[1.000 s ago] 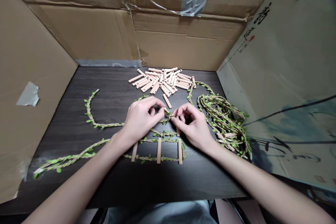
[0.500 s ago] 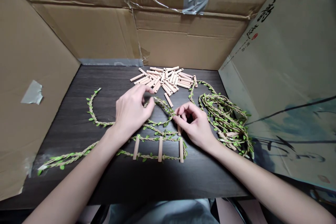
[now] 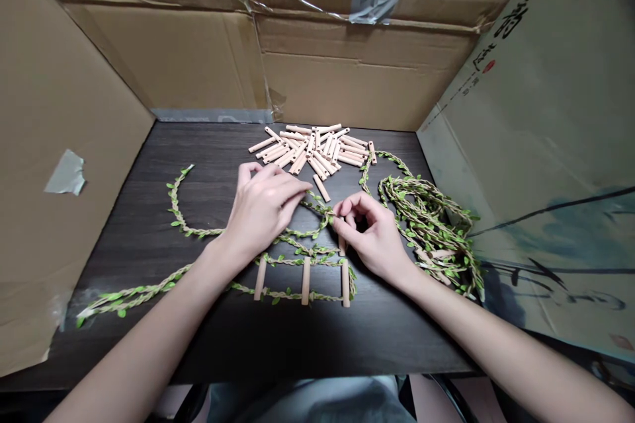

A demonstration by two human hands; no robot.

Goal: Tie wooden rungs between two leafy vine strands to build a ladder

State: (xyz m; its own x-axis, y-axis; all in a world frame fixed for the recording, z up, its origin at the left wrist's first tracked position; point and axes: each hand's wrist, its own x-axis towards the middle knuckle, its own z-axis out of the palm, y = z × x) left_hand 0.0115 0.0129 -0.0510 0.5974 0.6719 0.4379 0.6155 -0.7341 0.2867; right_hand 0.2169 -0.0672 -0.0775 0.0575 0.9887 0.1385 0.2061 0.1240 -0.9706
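Observation:
A braided cord with green leaves [image 3: 297, 234] curves across the dark table between my hands. My left hand [image 3: 265, 208] pinches a loop of it between thumb and fingertips. Thumb and forefinger of my right hand [image 3: 370, 231] are closed on the cord beside the top of a wooden rod [image 3: 342, 246], which is partly hidden by that hand. Nearer me, three upright-lying rods, among them a middle one [image 3: 305, 281], join two strands of leafy cord like ladder rungs. One loose rod [image 3: 321, 188] lies just beyond my hands.
Many drilled wooden rods [image 3: 317, 151] are heaped at the back. A tangled pile of leafy cord [image 3: 426, 218] lies on the right. Cardboard walls [image 3: 347, 86] enclose the table [image 3: 317, 350], and tape holds doubled cord ends [image 3: 86, 312] at the left.
My left hand has moved right toward my right hand, and its thumb and fingertips have come together on the cord loop. My right hand keeps its pinch.

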